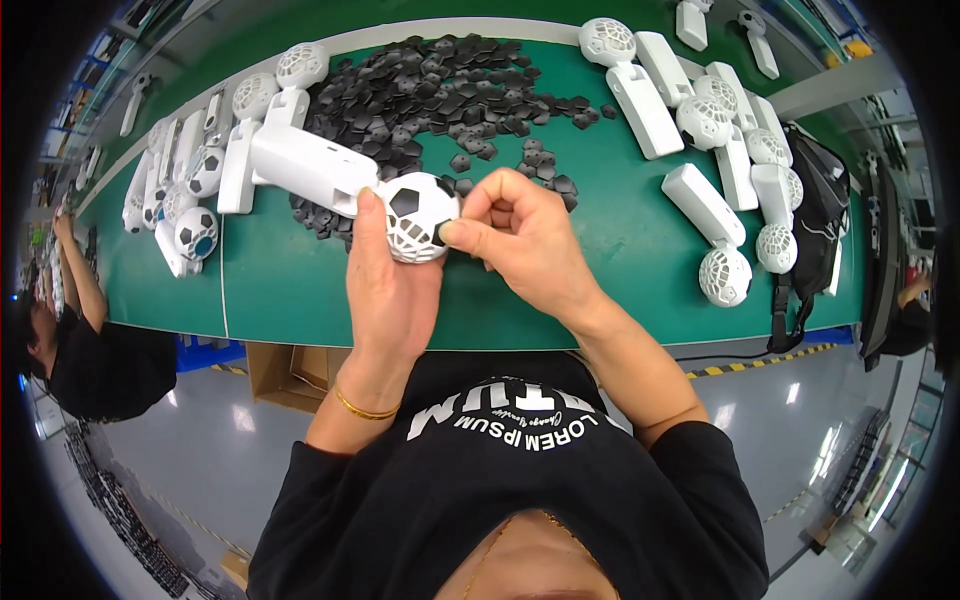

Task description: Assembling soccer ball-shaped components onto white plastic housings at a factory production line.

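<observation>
Over the worktop's (300,300) near middle, the ball (422,212) was gripped by the left hand (392,285), and an edge patch (438,234) at right was pinched by the fingers of the right hand (530,235), top patches (404,202) seemingly seated, near openings (408,246) left unfilled.

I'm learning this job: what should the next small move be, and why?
Probably press the black patch with the right hand: its thumb tip sits at that patch, while the left hand supports the white ball.
</observation>
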Motion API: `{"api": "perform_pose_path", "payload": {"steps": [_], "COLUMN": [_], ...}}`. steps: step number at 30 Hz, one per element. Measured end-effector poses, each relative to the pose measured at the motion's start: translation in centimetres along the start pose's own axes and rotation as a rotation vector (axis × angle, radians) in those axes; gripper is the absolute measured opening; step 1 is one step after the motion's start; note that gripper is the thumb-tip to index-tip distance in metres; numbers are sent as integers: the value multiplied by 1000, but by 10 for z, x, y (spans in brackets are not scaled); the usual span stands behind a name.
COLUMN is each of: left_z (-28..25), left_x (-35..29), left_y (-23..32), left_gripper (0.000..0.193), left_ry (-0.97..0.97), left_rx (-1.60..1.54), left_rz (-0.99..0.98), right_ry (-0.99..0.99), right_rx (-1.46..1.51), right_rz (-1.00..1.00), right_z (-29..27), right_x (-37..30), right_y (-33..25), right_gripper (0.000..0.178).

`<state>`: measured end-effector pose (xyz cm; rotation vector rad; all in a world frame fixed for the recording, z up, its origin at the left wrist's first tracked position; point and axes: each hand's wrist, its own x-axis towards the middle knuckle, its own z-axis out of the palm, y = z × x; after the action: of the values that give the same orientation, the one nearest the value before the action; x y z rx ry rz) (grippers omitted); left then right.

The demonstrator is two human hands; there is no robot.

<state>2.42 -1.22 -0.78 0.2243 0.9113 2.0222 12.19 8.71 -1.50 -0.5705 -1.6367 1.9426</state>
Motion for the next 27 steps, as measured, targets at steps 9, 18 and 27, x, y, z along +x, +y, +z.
{"api": "perform_pose_path", "payload": {"steps": [9, 18, 27], "left_z": [1, -15, -12], "left_x": [12, 13, 16], "left_y": [16, 22, 21], "left_gripper": [43, 47, 50], "left_ry": [-49, 38, 40], "left_rx": [-15, -1, -64], "left_rz": [-20, 1, -5], "right_ry": [27, -96, -276], "right_rx": [-706, -1449, -1758], "right_rz": [-170, -542, -474], "right_z": [-58, -45, -22], "right_x": [40, 58, 63], "right_y": [-17, -1, -15], "right_gripper": [13, 15, 18]}}
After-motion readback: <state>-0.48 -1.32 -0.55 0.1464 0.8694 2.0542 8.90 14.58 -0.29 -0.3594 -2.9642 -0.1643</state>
